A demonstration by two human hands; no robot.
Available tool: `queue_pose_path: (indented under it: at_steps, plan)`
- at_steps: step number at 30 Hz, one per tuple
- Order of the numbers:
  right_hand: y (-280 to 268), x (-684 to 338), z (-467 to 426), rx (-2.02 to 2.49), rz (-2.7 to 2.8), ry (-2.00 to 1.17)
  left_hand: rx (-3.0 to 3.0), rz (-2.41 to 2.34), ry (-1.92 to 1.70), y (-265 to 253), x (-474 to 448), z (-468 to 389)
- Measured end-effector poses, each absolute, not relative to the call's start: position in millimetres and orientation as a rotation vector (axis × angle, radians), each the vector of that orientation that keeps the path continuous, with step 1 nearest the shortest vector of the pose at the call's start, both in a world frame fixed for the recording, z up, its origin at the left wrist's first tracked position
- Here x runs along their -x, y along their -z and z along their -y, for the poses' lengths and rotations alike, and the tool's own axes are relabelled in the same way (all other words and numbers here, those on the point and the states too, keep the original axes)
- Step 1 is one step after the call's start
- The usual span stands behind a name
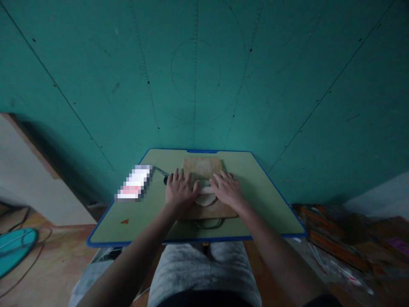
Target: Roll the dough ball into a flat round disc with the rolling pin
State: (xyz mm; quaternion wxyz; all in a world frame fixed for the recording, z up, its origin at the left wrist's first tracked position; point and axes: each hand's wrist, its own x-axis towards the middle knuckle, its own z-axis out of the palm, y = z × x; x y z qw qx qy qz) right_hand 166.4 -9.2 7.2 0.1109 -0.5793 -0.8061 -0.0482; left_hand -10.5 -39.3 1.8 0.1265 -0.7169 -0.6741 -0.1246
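Observation:
A pale rolling pin point(206, 190) lies crosswise over a thin, round piece of dough point(205, 200). Both rest on a wooden cutting board point(202, 163), which sits on the small table in front of me. My left hand point(180, 189) lies over the pin's left end, palm down, with its fingers spread forward. Over the right end is my right hand point(227, 186), also palm down with fingers stretched out. The ends of the pin are hidden beneath my hands. A loop-shaped handle point(209, 225) sticks out from the board's near edge.
The light table point(265, 213) has a blue rim and stands against a green wall point(204, 85). On its left are a pixelated rectangular object point(134, 183), a thin dark-tipped tool point(160, 171) and a small orange triangle point(125, 221). Wooden pieces point(338, 251) clutter the right floor.

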Motion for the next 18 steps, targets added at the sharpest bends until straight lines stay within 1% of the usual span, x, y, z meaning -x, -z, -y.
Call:
queue_pose_path:
  at_steps: [5, 8, 14, 18]
  plan:
    - [-1.8, -170.5, 28.3, 1.617, 2.372, 0.227, 2.124, 1.931, 0.422, -1.5, 8.2, 53.8]
    - [-1.6, -170.3, 25.5, 1.615, 2.366, 0.207, 2.164, 1.956, 0.425, -6.4, 7.4, 52.2]
    - [-8.3, -163.2, -12.3, 1.711, 2.341, 0.023, 2.168, 2.062, 0.285, -12.8, 9.6, 21.0]
    - [-10.9, -158.6, -42.8, 1.764, 2.359, -0.143, 2.158, 2.148, 0.270, -10.6, 14.1, -6.3]
